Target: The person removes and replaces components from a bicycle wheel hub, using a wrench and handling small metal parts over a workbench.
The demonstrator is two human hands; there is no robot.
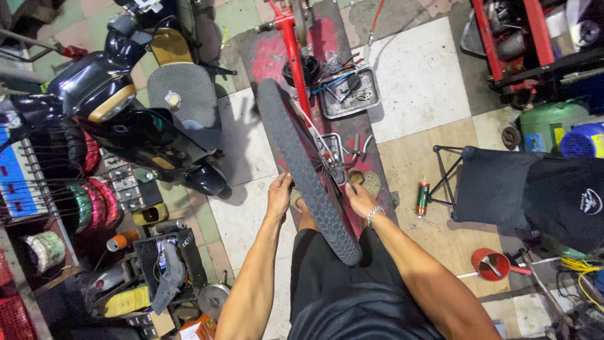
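A: Black rubber, knobbed tread — wheel [306, 171] standing upright on edge between the knees, over the red stand [293, 44] that runs away up the floor.

B: Hands?

A: Left hand [279, 195] wrapped on the near left side of the tyre, fingers curled over the tread. Right hand [360, 196] on the far side, down by the rim and spokes; fingers hidden behind the tyre, so cannot tell whether clamped or just resting.

B: Handling?

A: Likely middling heavy, stiff as a hoop, tread soft and grippy under the palm. Spokes thin — probably poor holds, easy to pinch a finger. Best purchase judged to be opposite sides of the tyre, or the rim edge.

B: Room?

A: Tight. Dark scooter [135, 104] just left; metal tray [371, 101] of tools near the top of the wheel, more loose tools beside the hub. Folding stool [497, 186] to the right, spray can [422, 198] standing between stool and wheel, red funnel [491, 263] near the right elbow. Parts bins [163, 264] low left. Open tile mostly up right, beyond the tray.
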